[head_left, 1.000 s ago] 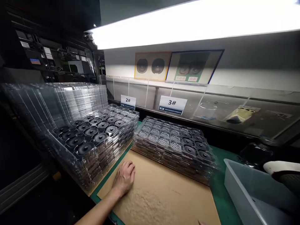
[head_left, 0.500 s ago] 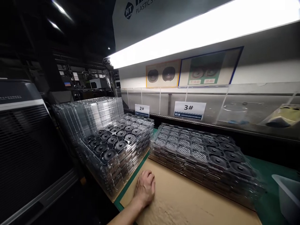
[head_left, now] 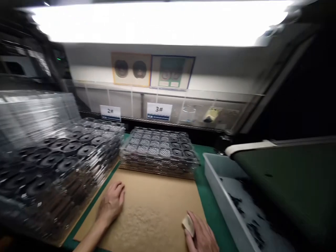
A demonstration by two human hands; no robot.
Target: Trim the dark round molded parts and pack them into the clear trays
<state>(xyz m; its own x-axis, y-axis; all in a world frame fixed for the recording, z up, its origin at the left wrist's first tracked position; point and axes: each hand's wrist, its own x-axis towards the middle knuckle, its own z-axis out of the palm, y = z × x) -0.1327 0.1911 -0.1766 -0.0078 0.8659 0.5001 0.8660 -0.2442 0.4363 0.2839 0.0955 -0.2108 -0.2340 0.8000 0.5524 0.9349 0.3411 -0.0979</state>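
Note:
My left hand (head_left: 110,203) rests on the left part of a tan cardboard sheet (head_left: 160,192), its fingers curled down and nothing visible in them. At the sheet's right edge, my right hand (head_left: 201,232) grips a small beige pad (head_left: 188,225) between thumb and fingers; its exact kind is unclear. Behind the sheet stands a stack of clear plastic trays (head_left: 157,157). Black round parts (head_left: 177,153) fill the right side of its top tray, while the cells on the left show only a crosshatched pattern. The lower part of my right hand is cut off by the frame.
To the left rises another stack of clear trays (head_left: 86,164) with black round parts, blurred, with upright trays (head_left: 39,108) behind it. On the right are a translucent bin (head_left: 217,189) holding small black pieces and a dark green conveyor belt (head_left: 294,168). Labels (head_left: 159,111) line the ledge.
The view has swung right, bringing the bin, the belt and my right hand with the beige pad into sight. My left hand stays on the cardboard with its fingers still curled.

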